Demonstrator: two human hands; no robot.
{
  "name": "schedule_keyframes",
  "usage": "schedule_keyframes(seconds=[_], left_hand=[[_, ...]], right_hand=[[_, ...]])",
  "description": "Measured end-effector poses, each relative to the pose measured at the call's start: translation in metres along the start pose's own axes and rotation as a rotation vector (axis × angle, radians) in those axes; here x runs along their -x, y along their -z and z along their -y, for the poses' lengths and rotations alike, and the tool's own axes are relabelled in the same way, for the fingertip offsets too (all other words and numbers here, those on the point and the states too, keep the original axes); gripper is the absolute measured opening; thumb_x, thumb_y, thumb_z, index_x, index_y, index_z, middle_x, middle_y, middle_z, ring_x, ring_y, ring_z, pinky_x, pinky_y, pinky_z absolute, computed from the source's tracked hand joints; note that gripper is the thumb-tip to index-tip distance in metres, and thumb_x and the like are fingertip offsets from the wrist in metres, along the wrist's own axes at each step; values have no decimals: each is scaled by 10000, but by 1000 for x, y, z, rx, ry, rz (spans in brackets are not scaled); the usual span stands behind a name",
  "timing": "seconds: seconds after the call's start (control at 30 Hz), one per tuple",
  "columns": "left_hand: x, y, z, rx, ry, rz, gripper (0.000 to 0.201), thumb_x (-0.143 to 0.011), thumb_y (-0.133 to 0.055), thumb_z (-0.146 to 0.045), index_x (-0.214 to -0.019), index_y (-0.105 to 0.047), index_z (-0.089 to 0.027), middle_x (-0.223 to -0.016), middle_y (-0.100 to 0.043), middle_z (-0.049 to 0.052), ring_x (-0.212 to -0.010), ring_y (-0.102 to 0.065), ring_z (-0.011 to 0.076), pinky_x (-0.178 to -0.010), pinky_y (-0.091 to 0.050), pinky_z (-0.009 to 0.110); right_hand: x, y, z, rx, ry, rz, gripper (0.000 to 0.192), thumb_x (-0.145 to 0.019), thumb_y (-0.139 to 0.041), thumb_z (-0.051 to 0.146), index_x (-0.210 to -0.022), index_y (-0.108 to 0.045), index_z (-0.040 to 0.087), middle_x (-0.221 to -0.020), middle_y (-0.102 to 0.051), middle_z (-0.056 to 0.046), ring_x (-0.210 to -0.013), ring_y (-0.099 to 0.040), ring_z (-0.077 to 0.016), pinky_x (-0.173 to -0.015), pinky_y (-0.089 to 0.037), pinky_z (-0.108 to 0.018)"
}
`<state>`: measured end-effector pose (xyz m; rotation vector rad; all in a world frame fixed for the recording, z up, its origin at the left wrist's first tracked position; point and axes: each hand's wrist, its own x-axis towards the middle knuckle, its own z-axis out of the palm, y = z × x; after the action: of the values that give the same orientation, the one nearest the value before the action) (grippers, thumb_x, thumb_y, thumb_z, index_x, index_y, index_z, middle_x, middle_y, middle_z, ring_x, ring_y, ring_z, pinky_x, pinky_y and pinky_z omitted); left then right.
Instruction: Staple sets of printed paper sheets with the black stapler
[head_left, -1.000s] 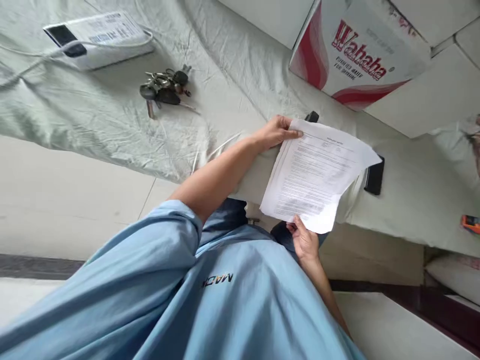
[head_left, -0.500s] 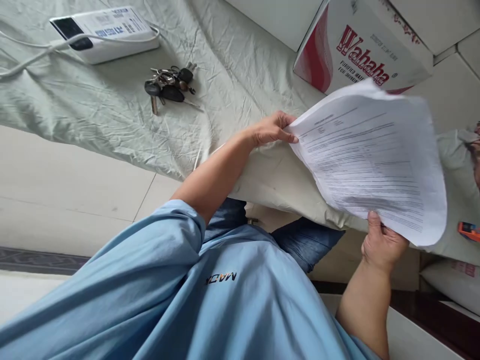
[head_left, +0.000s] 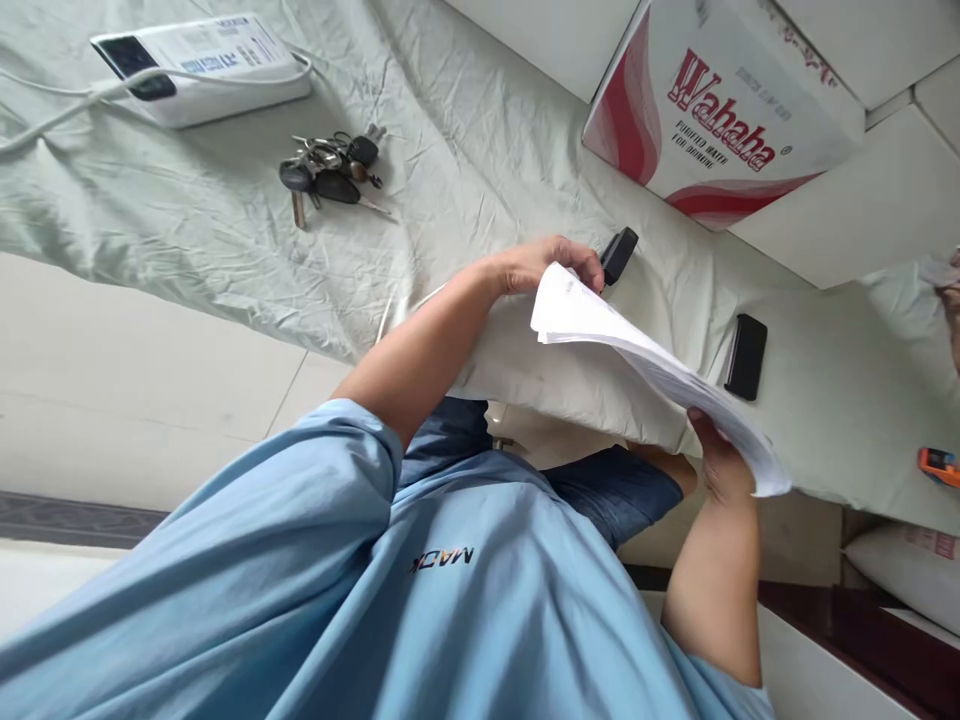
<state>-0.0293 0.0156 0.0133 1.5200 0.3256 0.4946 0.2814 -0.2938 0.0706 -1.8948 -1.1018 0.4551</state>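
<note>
Between my two hands is a stack of white paper sheets (head_left: 652, 360), tilted so that mostly its edge shows, bowed along its length. My left hand (head_left: 551, 265) is closed at the far left end of the sheets, its fingers curled and partly hidden behind the paper. A small black block-shaped object (head_left: 619, 255) lies right by those fingers. At the near right end, my right hand (head_left: 724, 460) grips the sheets, thumb against one face. Beyond the paper lies a flat black phone-like object (head_left: 746, 357) on the pale green cloth (head_left: 465, 150).
To the left lie a bunch of keys (head_left: 334, 170) and a white power bank-like box (head_left: 210, 75) with a white cable. A Wahaha water carton (head_left: 712, 120) stands at the back by the tiled wall. An orange item (head_left: 937, 466) is at right, near another person's hand (head_left: 951, 300).
The sheets have swung from showing a printed face to nearly edge-on, lower and nearer. My right hand has moved slightly left. The black block and the phone-like object have come into view.
</note>
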Motion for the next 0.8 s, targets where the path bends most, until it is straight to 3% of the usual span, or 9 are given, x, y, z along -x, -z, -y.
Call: schedule_keyframes(seconds=[0.1,0.27,0.4,0.47,0.6,0.7,0.8], left_hand=[[1,-2,-5,-135,57,38,343,-809,-889,-345,-1122,-886,-203,-1124,-883,71,-1093,-785,230,-975,-562,318],[4,-5,-13,-313,146,-25,278,-820,-856,-390,-988,-836,-169,-948,-810,58,-973,-727,214,-884,-506,304],[2,-7,-12,-430,136,-10,257,-872,-815,-439,-875,-765,-188,-848,-704,34,-915,-663,202,-869,-462,314],[1,-8,-8,-419,146,-62,317,-920,-785,-494,-826,-718,-199,-815,-643,27,-896,-639,207,-857,-445,327],[0,-8,1,-321,138,-162,418,-964,-789,-582,-824,-659,-210,-802,-561,23,-892,-604,217,-874,-436,362],[1,-6,3,-310,109,-140,479,-966,-809,-590,-770,-578,-219,-755,-496,8,-818,-562,193,-849,-427,376],[3,-7,-2,-305,161,-88,493,-938,-836,-592,-742,-574,-222,-698,-515,8,-723,-559,179,-770,-424,365]], right_hand=[[-6,-2,-2,-18,-42,26,500,-740,-1057,551,-1094,-914,228,-1054,-907,-90,-1055,-867,-339,-1058,-729,-532],[-11,-22,-9,-135,35,-161,573,-754,-1059,517,-1229,-866,259,-1295,-878,-83,-1456,-757,-335,-1412,-516,-581],[-17,-35,-12,-203,10,-109,789,-727,-1075,566,-1406,-807,269,-1515,-813,-93,-1605,-660,-325,-1489,-387,-615],[-18,-38,-12,-214,-5,-105,875,-712,-1080,613,-1457,-786,259,-1568,-792,-102,-1601,-668,-335,-1496,-351,-653],[-5,-40,-13,-285,-136,-66,871,-665,-1108,619,-1398,-821,248,-1535,-819,-117,-1493,-754,-343,-1457,-415,-663],[14,-37,-19,-334,-306,52,813,-655,-1117,594,-1340,-840,255,-1448,-860,-111,-1411,-798,-340,-1375,-533,-641],[22,-23,-32,-309,-465,154,748,-687,-1095,633,-1269,-848,235,-1323,-890,-126,-1238,-849,-345,-1183,-676,-619]])
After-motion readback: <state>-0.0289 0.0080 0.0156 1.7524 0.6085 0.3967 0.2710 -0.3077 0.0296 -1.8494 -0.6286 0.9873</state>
